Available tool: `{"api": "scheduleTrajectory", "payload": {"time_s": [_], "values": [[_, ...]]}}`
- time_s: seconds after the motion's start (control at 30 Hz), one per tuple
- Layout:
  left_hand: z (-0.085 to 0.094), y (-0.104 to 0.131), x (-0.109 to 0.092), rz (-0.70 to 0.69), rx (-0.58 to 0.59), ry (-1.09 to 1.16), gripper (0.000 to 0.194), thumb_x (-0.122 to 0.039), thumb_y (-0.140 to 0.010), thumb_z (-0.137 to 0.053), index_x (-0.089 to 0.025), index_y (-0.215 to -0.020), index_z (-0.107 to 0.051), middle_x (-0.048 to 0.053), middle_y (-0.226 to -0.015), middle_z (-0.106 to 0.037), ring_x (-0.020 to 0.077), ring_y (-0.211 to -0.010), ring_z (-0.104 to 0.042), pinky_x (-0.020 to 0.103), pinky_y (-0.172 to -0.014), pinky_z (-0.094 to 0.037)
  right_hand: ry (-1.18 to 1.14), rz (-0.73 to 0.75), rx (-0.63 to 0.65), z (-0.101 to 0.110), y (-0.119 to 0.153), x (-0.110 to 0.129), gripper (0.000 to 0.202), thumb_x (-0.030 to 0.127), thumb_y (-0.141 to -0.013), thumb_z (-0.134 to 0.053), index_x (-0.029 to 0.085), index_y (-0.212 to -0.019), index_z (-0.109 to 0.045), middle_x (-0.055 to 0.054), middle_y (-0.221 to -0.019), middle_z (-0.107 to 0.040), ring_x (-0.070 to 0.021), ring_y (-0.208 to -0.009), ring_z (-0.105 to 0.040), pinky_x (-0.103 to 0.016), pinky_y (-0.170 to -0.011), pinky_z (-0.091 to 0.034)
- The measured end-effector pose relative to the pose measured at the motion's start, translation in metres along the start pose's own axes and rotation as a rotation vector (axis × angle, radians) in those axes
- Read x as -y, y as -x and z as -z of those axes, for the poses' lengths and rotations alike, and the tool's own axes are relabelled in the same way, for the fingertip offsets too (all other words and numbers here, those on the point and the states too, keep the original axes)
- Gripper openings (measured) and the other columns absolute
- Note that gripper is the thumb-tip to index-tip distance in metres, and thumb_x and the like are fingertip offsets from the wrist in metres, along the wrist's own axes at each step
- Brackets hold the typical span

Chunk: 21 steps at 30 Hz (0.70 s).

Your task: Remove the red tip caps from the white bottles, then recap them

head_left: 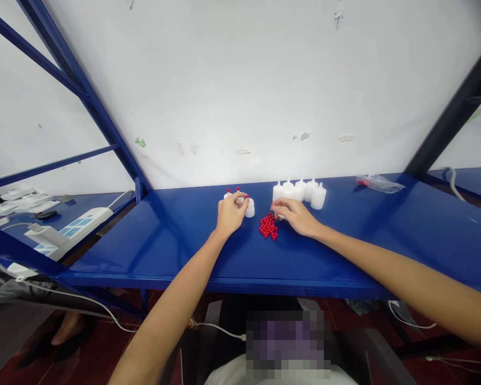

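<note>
My left hand (230, 215) is closed in a pinch, thumb and forefinger on a small red cap (247, 197) above a white plastic bottle (250, 209). Behind its fingers two more red caps show on the tips of white bottles, their bodies mostly covered by the hand. My right hand (295, 215) has its fingers curled together just beside a pile of red caps (268, 228). A bit of white shows under those fingers, but what they hold is mostly hidden. Beyond that hand stand several upright white bottles (318, 197) with bare nozzles.
A blue table (176, 235) runs along a white wall. At its far right lies a clear plastic bag (380, 183) with something red in it. Blue metal posts rise on both sides. To the left are a white power strip (78, 227) and cables; a person's foot shows below.
</note>
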<state>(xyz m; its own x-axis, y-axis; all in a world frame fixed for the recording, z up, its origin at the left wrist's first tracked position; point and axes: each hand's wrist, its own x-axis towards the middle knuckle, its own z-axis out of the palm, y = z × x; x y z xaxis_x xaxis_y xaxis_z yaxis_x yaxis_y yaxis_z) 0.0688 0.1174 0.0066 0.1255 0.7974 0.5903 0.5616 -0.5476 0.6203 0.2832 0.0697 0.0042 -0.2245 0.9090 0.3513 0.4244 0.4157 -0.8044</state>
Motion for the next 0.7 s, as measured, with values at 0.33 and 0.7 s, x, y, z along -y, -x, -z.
{"api": "scheduleTrajectory", "payload": {"time_s": [0.33,0.7], "values": [[0.013,0.013,-0.014,-0.419,0.418,-0.117,0.025,-0.026,-0.096,-0.048,-0.021,-0.106,-0.071,0.001,-0.078,-0.07,0.0136,-0.064,-0.061,0.024,-0.064,-0.043,0.089,0.036,0.011,0.003,-0.001,-0.003,0.035,0.043,-0.093,-0.043,0.019,-0.075,-0.06,0.001,-0.061,-0.057,-0.0151,-0.06,-0.052,-0.028,-0.063,-0.038],[0.01,0.016,-0.01,-0.45,0.505,-0.173,0.019,-0.018,-0.087,-0.055,-0.016,-0.093,-0.073,0.001,-0.064,-0.066,0.014,-0.056,-0.058,0.025,-0.058,-0.042,0.559,-0.02,-0.009,0.01,-0.002,-0.003,0.033,0.043,-0.094,-0.045,0.022,-0.096,-0.071,-0.005,-0.074,-0.067,-0.0214,-0.071,-0.059,-0.029,-0.063,-0.032]]}}
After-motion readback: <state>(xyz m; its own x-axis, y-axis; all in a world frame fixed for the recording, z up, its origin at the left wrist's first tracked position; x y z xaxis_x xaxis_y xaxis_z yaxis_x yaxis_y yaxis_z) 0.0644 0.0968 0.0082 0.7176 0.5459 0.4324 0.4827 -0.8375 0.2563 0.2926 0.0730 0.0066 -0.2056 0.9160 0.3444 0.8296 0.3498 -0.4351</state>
